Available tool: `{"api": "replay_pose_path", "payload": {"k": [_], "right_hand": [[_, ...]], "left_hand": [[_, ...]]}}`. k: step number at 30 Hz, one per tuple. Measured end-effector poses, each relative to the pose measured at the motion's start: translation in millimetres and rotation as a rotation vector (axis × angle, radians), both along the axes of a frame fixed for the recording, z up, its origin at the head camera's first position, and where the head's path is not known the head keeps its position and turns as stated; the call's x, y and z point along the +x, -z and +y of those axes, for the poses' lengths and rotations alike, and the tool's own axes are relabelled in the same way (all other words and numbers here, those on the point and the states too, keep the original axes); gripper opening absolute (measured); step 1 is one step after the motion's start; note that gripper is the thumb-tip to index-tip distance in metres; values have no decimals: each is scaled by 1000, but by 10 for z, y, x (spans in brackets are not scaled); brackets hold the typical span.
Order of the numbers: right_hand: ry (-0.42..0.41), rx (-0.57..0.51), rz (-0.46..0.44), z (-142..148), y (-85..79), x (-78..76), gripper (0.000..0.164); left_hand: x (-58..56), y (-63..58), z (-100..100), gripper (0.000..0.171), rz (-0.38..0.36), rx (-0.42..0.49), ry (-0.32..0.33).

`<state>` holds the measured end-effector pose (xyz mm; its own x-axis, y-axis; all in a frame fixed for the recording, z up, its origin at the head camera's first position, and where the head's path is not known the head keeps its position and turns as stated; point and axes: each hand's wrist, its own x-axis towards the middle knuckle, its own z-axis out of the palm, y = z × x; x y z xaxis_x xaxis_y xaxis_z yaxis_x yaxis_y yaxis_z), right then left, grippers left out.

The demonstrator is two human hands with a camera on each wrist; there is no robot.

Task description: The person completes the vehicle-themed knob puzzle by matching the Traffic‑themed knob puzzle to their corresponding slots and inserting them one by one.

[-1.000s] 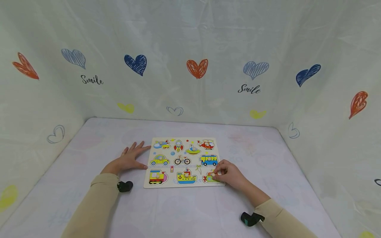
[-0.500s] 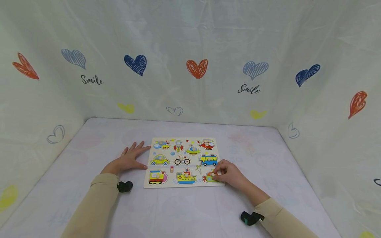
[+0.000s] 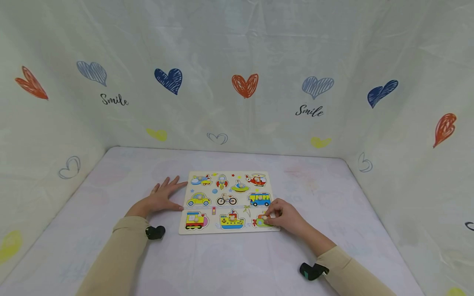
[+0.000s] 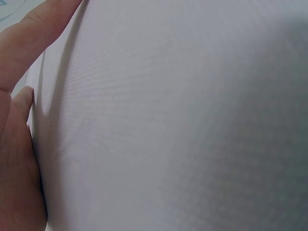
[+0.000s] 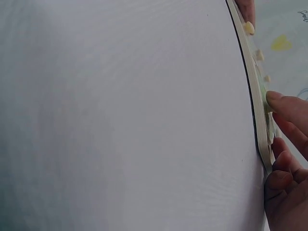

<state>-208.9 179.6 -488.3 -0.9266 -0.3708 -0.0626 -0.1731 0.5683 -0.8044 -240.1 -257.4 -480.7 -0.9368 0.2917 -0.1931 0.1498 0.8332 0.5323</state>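
A wooden knob puzzle board lies flat on the table, its vehicle pieces in their slots. At its lower right corner my right hand pinches the knob of a green submarine puzzle piece; fingers cover part of that piece. My left hand is spread on the table, with thumb and forefinger touching the board's left edge. In the right wrist view, the board shows edge-on beside the thumb and fingers of my right hand. Only part of my left hand shows in the left wrist view.
The board also bears a car piece, a bus piece, a ship piece and several others. A pale cloth covers the table. White sheets printed with hearts hang behind and at both sides.
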Motion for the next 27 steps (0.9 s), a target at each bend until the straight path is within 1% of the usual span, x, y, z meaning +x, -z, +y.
{"api": "replay_pose_path", "payload": {"k": [5, 9, 13, 18, 21, 25, 27], "right_hand": [[15, 10, -14, 31, -15, -3, 15], [39, 12, -36, 65, -59, 4, 19], [61, 23, -48, 90, -114, 9, 22], [85, 54, -27, 125, -187, 11, 22], [63, 42, -7, 176, -251, 13, 24], [42, 40, 35, 263, -351, -4, 28], [44, 56, 66, 299, -398, -24, 30]], "left_hand": [[-23, 7, 15, 95, 8, -2, 7], [-26, 15, 17, 94, 21, 4, 22], [0, 7, -3, 92, 23, 20, 32], [48, 20, -62, 92, 27, 19, 37], [79, 46, -100, 91, 40, -2, 40], [101, 52, -120, 87, 76, -75, 57], [114, 30, -123, 85, 90, -113, 70]]}}
